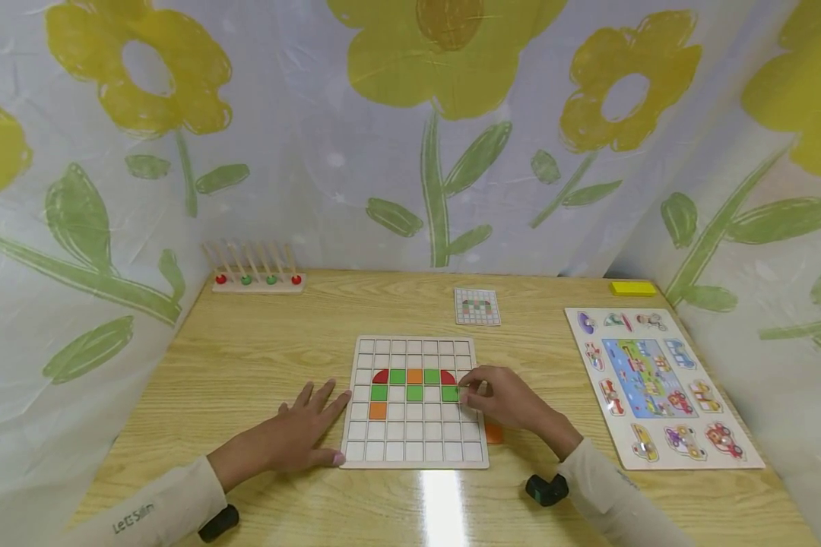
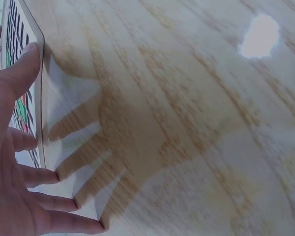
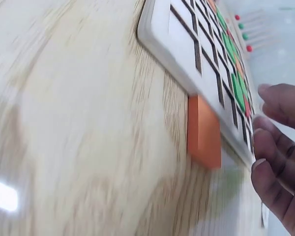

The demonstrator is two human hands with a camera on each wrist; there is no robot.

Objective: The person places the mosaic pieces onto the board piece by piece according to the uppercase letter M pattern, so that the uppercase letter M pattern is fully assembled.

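Observation:
A white grid board (image 1: 405,452) lies on the table with red rounded tiles (image 1: 380,377) and green and orange square tiles in some cells. My left hand (image 1: 290,439) is spread flat at its left side, thumb and a fingertip at the edge. Over the right side hovers my right hand (image 1: 502,399), its fingers loosely bent beside the rightmost green tile (image 1: 450,393). In the right wrist view nothing shows between thumb and fingers. A loose orange block (image 3: 205,132) sits against the board's edge, partly beneath the right hand in the head view.
A small card (image 1: 477,307) printed with a coloured grid pattern lies behind the board. At right is a knobbed picture puzzle (image 1: 591,425), with a yellow block (image 1: 632,289) beyond. A peg rack (image 1: 258,289) with red and green beads stands at back left. Flowered curtains enclose the table.

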